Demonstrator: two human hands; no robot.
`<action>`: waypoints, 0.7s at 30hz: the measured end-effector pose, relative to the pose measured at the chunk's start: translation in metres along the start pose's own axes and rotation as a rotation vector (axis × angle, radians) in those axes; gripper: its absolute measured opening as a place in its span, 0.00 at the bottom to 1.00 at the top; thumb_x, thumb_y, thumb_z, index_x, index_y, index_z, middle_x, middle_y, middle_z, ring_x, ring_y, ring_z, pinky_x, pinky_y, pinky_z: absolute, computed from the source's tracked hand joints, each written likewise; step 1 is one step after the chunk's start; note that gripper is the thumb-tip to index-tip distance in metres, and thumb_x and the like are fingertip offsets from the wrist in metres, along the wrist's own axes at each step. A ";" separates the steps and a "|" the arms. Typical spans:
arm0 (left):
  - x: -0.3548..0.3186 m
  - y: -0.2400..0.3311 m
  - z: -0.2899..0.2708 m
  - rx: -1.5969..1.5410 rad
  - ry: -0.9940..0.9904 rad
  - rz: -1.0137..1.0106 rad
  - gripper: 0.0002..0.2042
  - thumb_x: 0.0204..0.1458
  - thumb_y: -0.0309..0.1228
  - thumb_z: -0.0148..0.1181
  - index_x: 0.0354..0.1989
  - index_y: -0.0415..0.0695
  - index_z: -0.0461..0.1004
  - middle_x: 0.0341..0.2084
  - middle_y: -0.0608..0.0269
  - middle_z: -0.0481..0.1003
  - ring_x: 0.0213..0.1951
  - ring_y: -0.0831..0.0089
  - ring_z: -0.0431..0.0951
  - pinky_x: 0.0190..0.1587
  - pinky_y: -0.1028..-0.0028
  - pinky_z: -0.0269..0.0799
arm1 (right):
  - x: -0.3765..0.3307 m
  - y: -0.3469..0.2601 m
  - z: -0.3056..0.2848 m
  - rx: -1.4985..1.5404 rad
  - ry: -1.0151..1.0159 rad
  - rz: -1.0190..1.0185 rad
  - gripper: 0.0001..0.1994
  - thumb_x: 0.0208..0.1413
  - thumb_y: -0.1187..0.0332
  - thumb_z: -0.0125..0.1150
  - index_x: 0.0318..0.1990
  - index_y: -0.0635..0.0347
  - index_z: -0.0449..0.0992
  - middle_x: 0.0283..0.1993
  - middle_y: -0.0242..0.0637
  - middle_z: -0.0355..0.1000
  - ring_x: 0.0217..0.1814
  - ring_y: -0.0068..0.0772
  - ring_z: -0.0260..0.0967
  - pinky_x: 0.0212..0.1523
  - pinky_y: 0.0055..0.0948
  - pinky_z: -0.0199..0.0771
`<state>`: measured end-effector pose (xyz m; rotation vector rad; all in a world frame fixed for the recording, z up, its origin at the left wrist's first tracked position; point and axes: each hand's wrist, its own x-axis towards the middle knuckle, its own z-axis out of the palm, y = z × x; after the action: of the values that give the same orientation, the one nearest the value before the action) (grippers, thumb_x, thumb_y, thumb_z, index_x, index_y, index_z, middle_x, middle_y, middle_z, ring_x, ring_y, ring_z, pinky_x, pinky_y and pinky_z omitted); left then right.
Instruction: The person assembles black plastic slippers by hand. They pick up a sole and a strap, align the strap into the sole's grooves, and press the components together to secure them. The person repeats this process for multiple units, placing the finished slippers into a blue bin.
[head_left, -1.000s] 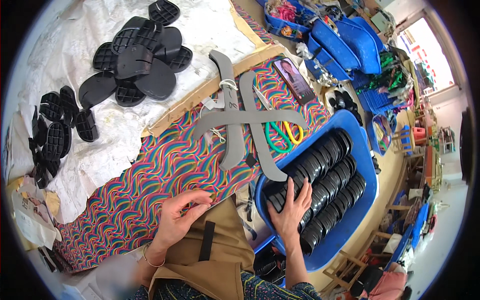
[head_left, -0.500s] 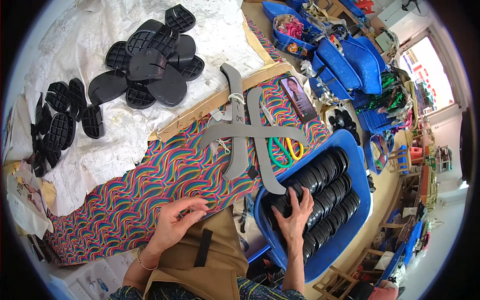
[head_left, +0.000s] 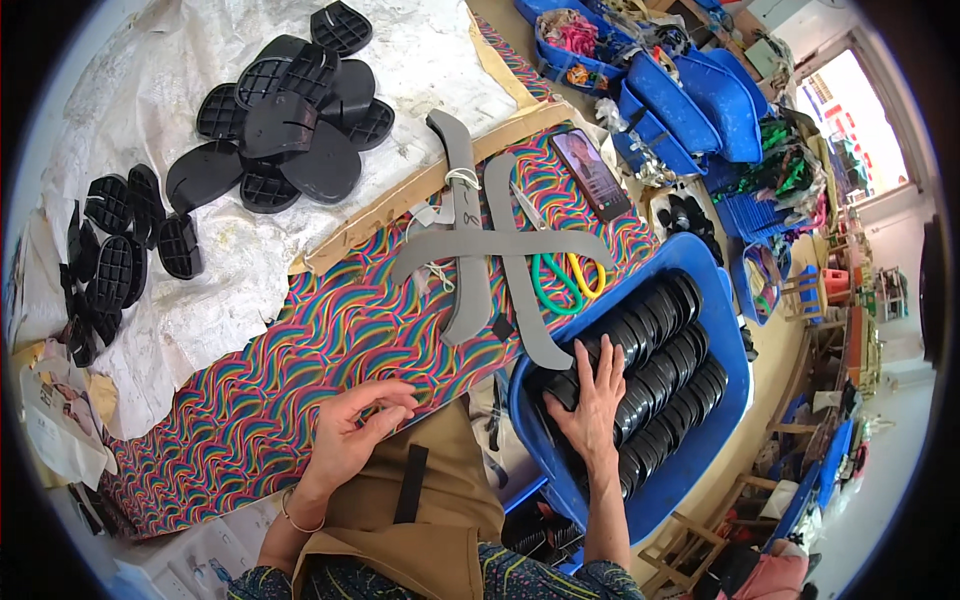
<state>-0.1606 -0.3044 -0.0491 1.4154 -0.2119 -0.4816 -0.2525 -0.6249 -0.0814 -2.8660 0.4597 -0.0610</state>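
Right hand: the right hand [head_left: 592, 392] has stayed spread flat on the black round rubber heel pieces [head_left: 650, 360] in the blue plastic tub [head_left: 735, 370], gripping none.
Left hand: the left hand [head_left: 355, 432], loosely open and empty, rests as before at the near edge of the rainbow-swirl cloth [head_left: 300, 350].
Change: almost none; nothing is lifted yet.

Desk [head_left: 70, 110] covered by crinkled white sheet [head_left: 160, 90] at far left, multicoloured wavy-pattern cloth [head_left: 280, 370] nearer. Cardboard strip [head_left: 420, 190] between them. Black sole pieces [head_left: 285, 120] piled on the sheet, smaller ones [head_left: 110, 250] at left edge. Grey foam strips [head_left: 480, 240], green and yellow scissors [head_left: 560, 280], phone [head_left: 592, 175] on the cloth.
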 end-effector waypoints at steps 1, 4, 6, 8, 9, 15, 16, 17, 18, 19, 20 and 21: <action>0.001 0.000 0.000 0.005 -0.008 -0.003 0.12 0.58 0.23 0.61 0.49 0.35 0.77 0.37 0.57 0.81 0.39 0.75 0.81 0.42 0.75 0.76 | 0.003 -0.001 -0.002 -0.014 -0.010 0.004 0.48 0.36 0.57 0.76 0.70 0.47 0.61 0.76 0.54 0.43 0.78 0.64 0.37 0.68 0.67 0.46; 0.002 0.001 0.000 0.032 -0.029 -0.007 0.12 0.58 0.23 0.61 0.49 0.35 0.77 0.37 0.56 0.81 0.39 0.74 0.81 0.43 0.74 0.77 | 0.010 -0.006 -0.010 -0.038 -0.101 0.029 0.49 0.35 0.52 0.78 0.70 0.45 0.61 0.77 0.53 0.41 0.78 0.65 0.35 0.66 0.73 0.47; 0.001 0.001 -0.001 0.072 -0.043 0.003 0.12 0.58 0.23 0.61 0.49 0.35 0.77 0.37 0.56 0.81 0.39 0.73 0.81 0.44 0.73 0.76 | 0.011 -0.003 -0.008 -0.064 -0.106 0.014 0.49 0.35 0.51 0.79 0.70 0.45 0.61 0.76 0.53 0.42 0.78 0.64 0.35 0.65 0.74 0.48; 0.000 0.000 -0.001 0.057 -0.030 -0.003 0.12 0.58 0.24 0.62 0.49 0.35 0.77 0.37 0.56 0.81 0.39 0.73 0.81 0.45 0.73 0.76 | 0.014 0.004 -0.001 -0.086 -0.082 -0.017 0.49 0.34 0.50 0.79 0.69 0.45 0.62 0.76 0.52 0.43 0.78 0.64 0.36 0.65 0.75 0.49; -0.001 -0.001 -0.001 0.051 -0.022 -0.003 0.12 0.58 0.24 0.62 0.49 0.35 0.77 0.37 0.56 0.81 0.39 0.73 0.81 0.45 0.72 0.76 | 0.014 0.004 -0.002 -0.081 -0.086 -0.024 0.50 0.34 0.51 0.79 0.69 0.45 0.62 0.76 0.52 0.43 0.78 0.64 0.36 0.64 0.75 0.49; -0.002 0.005 -0.006 0.102 -0.026 0.029 0.12 0.57 0.24 0.62 0.49 0.35 0.77 0.37 0.56 0.82 0.39 0.74 0.82 0.44 0.74 0.77 | 0.011 0.002 -0.019 0.013 -0.144 -0.055 0.52 0.30 0.55 0.82 0.69 0.46 0.61 0.74 0.52 0.46 0.76 0.64 0.41 0.68 0.68 0.49; -0.004 0.004 -0.008 0.074 -0.010 0.013 0.12 0.58 0.24 0.62 0.49 0.35 0.77 0.37 0.56 0.82 0.38 0.74 0.82 0.44 0.74 0.77 | 0.009 0.004 -0.020 0.047 -0.134 -0.049 0.52 0.30 0.56 0.82 0.69 0.46 0.61 0.74 0.52 0.47 0.76 0.65 0.41 0.69 0.65 0.49; -0.006 0.002 -0.011 0.046 0.006 -0.002 0.12 0.58 0.23 0.61 0.49 0.35 0.77 0.36 0.56 0.82 0.38 0.74 0.82 0.44 0.75 0.77 | 0.007 0.005 -0.021 0.082 -0.125 -0.042 0.53 0.29 0.57 0.82 0.69 0.46 0.61 0.74 0.52 0.47 0.76 0.65 0.42 0.70 0.63 0.48; -0.006 0.000 -0.012 0.018 0.020 -0.016 0.12 0.58 0.23 0.61 0.49 0.35 0.77 0.36 0.56 0.82 0.37 0.74 0.82 0.43 0.75 0.77 | 0.003 -0.001 -0.022 0.035 -0.090 -0.011 0.53 0.28 0.59 0.81 0.69 0.48 0.61 0.71 0.53 0.51 0.73 0.64 0.46 0.71 0.57 0.49; -0.006 -0.001 -0.012 0.010 0.026 -0.015 0.12 0.58 0.23 0.61 0.49 0.34 0.77 0.36 0.56 0.82 0.37 0.74 0.82 0.43 0.75 0.77 | -0.002 -0.003 -0.018 0.014 -0.076 -0.003 0.53 0.28 0.60 0.81 0.70 0.48 0.60 0.70 0.53 0.52 0.72 0.63 0.47 0.70 0.57 0.50; -0.005 -0.002 -0.011 0.002 0.032 -0.013 0.12 0.58 0.23 0.61 0.49 0.34 0.77 0.36 0.56 0.82 0.37 0.74 0.82 0.42 0.75 0.77 | -0.007 -0.004 -0.014 -0.007 -0.062 0.006 0.53 0.28 0.61 0.80 0.70 0.48 0.60 0.69 0.53 0.53 0.71 0.62 0.48 0.69 0.57 0.50; -0.004 -0.002 -0.011 -0.007 0.038 -0.011 0.12 0.58 0.23 0.61 0.49 0.34 0.77 0.36 0.56 0.82 0.37 0.74 0.82 0.42 0.75 0.77 | -0.012 -0.005 -0.010 -0.029 -0.047 0.015 0.53 0.27 0.61 0.79 0.70 0.48 0.60 0.68 0.53 0.53 0.71 0.62 0.50 0.69 0.57 0.51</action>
<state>-0.1602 -0.2932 -0.0524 1.4187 -0.1721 -0.4639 -0.2629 -0.6190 -0.0707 -2.8848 0.4762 0.0160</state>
